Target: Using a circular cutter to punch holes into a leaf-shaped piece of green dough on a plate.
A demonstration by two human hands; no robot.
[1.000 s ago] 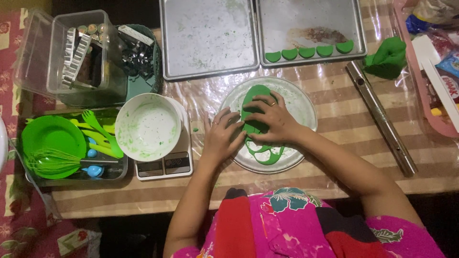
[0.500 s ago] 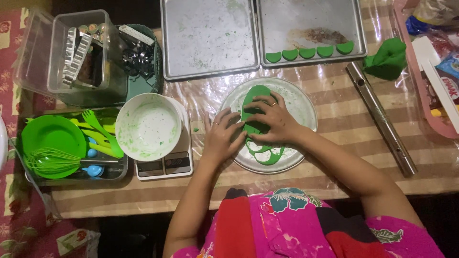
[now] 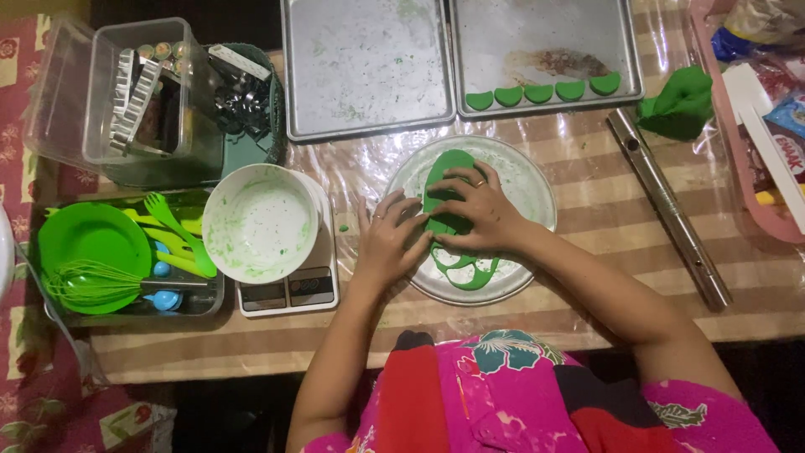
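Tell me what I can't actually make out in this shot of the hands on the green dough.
Head view only:
- Middle of the green dough sheet: covered by the right hand and left hand; any cutter under the fingers is hidden.
- Contents of the clear plastic box: blurred by its walls.
- Pink tray: cut off by the right edge.
- Scale: display too small, platform under the white bowl.
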